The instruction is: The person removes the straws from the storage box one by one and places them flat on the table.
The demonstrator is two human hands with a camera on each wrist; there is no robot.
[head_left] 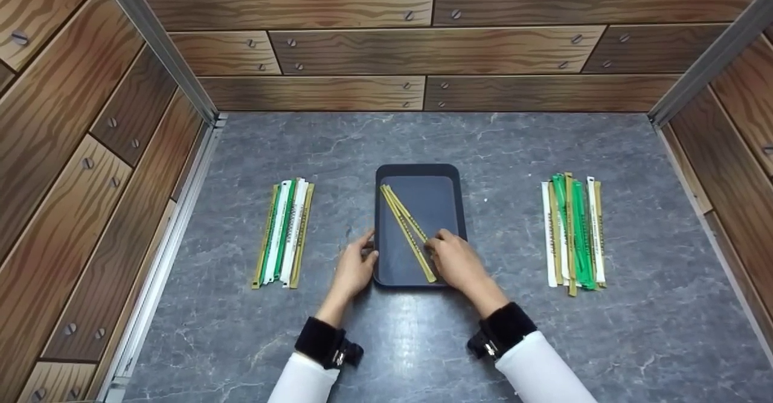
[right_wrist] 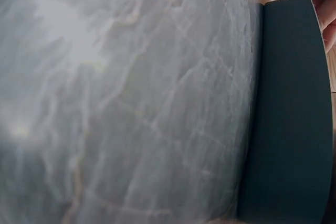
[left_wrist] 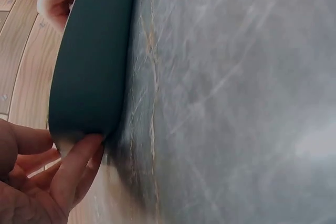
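In the head view a dark rectangular tray (head_left: 416, 228) lies in front of the person, with two slim gold stick sachets (head_left: 406, 234) inside, crossing near their far ends. The right hand (head_left: 456, 260) reaches over the tray's near right part and pinches the lower end of one gold sachet. Against the tray's left outer wall rest the fingertips of the left hand (head_left: 353, 267). The left wrist view shows those fingers (left_wrist: 79, 169) touching the tray's corner (left_wrist: 89, 87). The tray's front wall (right_wrist: 289, 114) fills the right side of the right wrist view; the right hand's fingertips are hidden there.
Left of the tray lies a row of white, green and gold stick sachets (head_left: 284, 234). A looser pile of similar sachets (head_left: 574, 234) is on the right. The grey marbled table (head_left: 410, 143) is bounded by wood-patterned walls (head_left: 423, 52) at the back and sides.
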